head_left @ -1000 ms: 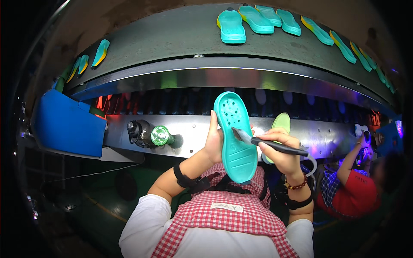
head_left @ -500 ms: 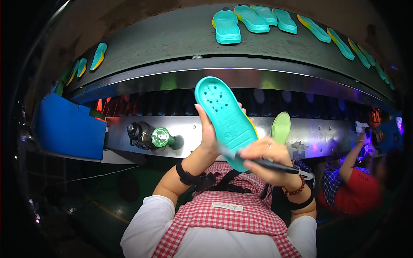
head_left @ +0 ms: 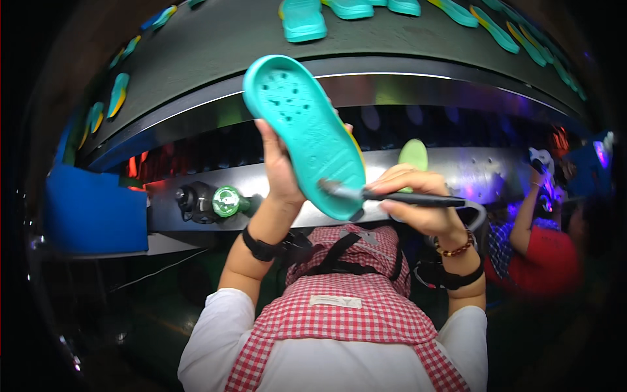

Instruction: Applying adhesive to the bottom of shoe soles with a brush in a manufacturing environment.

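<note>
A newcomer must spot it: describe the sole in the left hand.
Find the dark belt across the top of the view. In front of it, the left hand holds up a turquoise sole, dark holes at its far end, a brush in the right hand at its near end. Unlike the soles lying on the belt, it is held in hand.

A footwear workshop is indicated: turquoise shoe soles [head_left: 304, 23] are borne on a long belt [head_left: 215, 68] at twelve o'clock, and a co-worker [head_left: 543, 261] is seen between three and four o'clock.
</note>
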Available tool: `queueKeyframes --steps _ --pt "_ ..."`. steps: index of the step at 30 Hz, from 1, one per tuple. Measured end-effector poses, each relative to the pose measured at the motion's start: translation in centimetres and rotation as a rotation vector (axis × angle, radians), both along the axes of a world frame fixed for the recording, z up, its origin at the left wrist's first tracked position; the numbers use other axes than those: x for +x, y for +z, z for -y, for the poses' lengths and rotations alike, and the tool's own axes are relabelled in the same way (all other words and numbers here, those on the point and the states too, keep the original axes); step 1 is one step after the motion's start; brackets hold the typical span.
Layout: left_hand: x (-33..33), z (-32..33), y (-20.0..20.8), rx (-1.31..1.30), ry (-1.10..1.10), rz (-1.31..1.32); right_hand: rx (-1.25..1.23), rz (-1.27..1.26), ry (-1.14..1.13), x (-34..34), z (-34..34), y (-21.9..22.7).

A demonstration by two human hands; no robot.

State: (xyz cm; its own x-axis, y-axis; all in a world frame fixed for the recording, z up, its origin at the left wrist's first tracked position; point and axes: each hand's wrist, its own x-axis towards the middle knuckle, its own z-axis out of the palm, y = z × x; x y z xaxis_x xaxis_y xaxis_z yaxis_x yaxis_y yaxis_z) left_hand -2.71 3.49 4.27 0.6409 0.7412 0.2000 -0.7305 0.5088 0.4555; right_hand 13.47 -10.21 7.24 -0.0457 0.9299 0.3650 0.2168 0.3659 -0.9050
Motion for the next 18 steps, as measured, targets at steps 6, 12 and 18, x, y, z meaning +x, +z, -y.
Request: queueKeyframes --steps 6,12,18 --pt "-0.3 0.3 0.1 -0.009 0.001 0.023 -0.046 -0.168 0.079 0.3 0.3 0.3" --pt "-0.4 0.0 0.0 -0.007 -0.081 0.103 -0.12 -0.1 0.217 0.1 0.3 -0.3" --pt "0.2 0.2 1.5 -0.003 -0.057 0.107 -0.294 -0.607 0.144 0.4 -0.6 -1.7"
